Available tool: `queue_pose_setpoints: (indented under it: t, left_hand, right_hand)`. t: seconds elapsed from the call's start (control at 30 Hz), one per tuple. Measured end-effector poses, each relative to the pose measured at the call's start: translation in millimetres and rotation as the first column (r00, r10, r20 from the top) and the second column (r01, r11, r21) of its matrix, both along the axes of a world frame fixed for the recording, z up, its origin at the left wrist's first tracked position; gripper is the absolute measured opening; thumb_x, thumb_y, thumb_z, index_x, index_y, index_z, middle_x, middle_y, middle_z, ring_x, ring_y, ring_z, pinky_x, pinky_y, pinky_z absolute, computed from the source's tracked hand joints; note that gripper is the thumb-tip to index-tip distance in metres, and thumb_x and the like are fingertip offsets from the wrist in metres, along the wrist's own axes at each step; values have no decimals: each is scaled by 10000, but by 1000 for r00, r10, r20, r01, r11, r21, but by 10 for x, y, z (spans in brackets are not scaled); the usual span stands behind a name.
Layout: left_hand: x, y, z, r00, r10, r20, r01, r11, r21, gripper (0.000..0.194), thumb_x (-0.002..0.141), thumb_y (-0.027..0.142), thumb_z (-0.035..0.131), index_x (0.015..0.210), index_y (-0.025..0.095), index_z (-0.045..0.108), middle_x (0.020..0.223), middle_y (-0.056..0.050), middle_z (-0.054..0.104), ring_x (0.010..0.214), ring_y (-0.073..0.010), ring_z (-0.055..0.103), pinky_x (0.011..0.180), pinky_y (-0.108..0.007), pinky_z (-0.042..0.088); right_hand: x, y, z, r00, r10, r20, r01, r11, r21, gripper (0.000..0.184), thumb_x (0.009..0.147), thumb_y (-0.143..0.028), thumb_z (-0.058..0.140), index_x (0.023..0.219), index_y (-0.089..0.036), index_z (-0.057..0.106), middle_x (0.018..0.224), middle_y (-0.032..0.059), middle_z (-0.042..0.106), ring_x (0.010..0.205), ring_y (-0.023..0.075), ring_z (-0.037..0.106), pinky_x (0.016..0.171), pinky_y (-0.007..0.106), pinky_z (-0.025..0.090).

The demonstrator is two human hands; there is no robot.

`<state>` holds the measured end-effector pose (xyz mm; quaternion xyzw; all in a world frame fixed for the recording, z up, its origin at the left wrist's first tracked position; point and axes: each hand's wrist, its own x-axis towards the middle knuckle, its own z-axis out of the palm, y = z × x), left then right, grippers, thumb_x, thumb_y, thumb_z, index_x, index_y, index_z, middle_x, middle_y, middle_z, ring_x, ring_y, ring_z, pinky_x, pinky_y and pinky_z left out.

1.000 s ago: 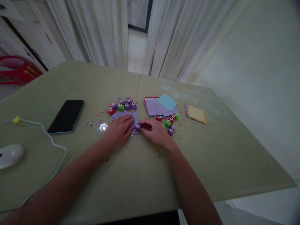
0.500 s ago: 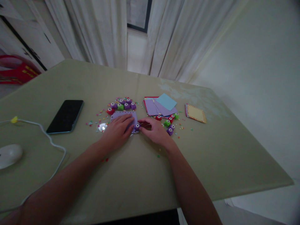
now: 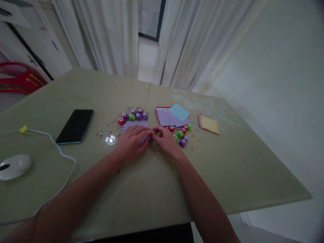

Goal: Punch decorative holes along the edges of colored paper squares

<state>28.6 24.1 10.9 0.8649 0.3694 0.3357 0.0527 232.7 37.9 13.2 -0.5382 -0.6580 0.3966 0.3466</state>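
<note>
Because the two hands meet at the near right corner of the purple card, I list that corner first.

Item: left hand (image 3: 133, 140), low over the purple card (image 3: 135, 124), fingers long and close together; presumably there to keep the sheet from sliding. Whether it grips the edge I cannot tell from my remote view.

Item: right hand (image 3: 164, 139), thumb and forefinger curved into a narrow pinch, tips meeting the left fingertips. A sliver of dark purple (image 3: 151, 140) shows beneath; what exactly is pinched I cannot tell.

Item: purple card, flat on the green tabletop (image 3: 141, 202), mid-table, largely covered by the left hand. Pale lilac, matt; small dark marks run along its far edge.

Item: eye-topped pieces, red, green and purple, glossy, in two groups. One group (image 3: 132, 117) stands just beyond the card, the other (image 3: 180, 134) beside the right hand; both, I judge, placed for easy reach.

Item: loose cards (image 3: 164, 117), fanned beyond the right hand, pale blue card (image 3: 179, 112) uppermost.

Item: yellow card (image 3: 209, 124), atop a small stack farther right, border patterned.

Item: confetti (image 3: 101, 133), scattered; clear shiny disc (image 3: 110, 140) beside the left hand.
</note>
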Motion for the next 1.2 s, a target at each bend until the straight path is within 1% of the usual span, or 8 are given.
queue_pose_setpoints:
  t: [0.17,0.27,0.37,0.5,0.67,0.83,1.03,1.2]
  left_hand:
    - [19,4,-16,999,-18,-40,18,1000,4,277,1044,250,587,1281,216,726,1215,-102,764,1119,-289,681,1002,-457,520]
    - [16,24,-37,999,-25,-32,25,1000,-16,265,1036,256,607,1264,213,736,1218,-103,761,1120,-290,679,999,-458,526]
    - [13,45,-66,1000,-18,-19,17,998,-67,252,1038,284,608,1240,255,757,1225,-89,759,1132,-286,682,1007,-464,530]
    - [20,73,-82,1000,-5,-6,4,993,-117,250,1036,278,599,1199,269,788,1177,-87,779,1099,-290,710,982,-473,551]
    - [33,99,-68,1000,-9,-24,5,986,-169,255,1036,275,609,1193,270,809,1172,-98,809,1075,-313,746,977,-504,573]
    - [28,125,-97,1000,-5,2,5,979,-205,258,1047,324,607,1179,289,826,1186,-93,819,1076,-300,767,984,-488,598]
    - [15,138,-121,1000,1,12,1,973,-229,269,1047,332,591,1169,287,827,1159,-88,823,1055,-297,769,941,-474,603]
    - [20,136,-99,999,5,-34,-12,978,-210,260,1043,300,586,1163,293,817,1154,-82,819,1045,-290,765,917,-451,590]
  right_hand:
    - [-23,46,-50,1000,-12,12,12,1000,0,221,867,-154,700,1077,-154,771,851,-3,691,715,136,605,670,248,461]
    - [-36,64,-68,999,-31,-16,31,999,-17,230,847,-189,714,1065,-152,776,756,-39,604,665,131,542,632,247,417]
    - [-52,65,-71,999,-42,-28,41,999,-32,235,839,-254,737,1052,-162,774,662,-70,497,627,135,477,591,248,363]
    - [-85,48,-43,998,-60,-24,57,994,-88,230,829,-267,724,1029,-161,762,588,-85,441,574,138,434,541,251,302]
    - [-121,37,-26,992,-99,-85,81,979,-188,205,813,-295,718,976,-171,724,571,-82,493,535,128,432,520,240,290]
    - [-114,49,-73,988,-97,-118,67,969,-237,209,817,-321,726,981,-195,690,603,-60,584,555,140,511,547,236,361]
    - [-139,35,-98,991,-103,-81,81,969,-232,199,834,-313,726,987,-194,683,572,-85,520,500,119,441,491,229,281]
    - [-155,45,-96,989,-109,-99,81,965,-248,174,826,-289,707,964,-187,674,588,-83,535,513,119,458,500,228,291]
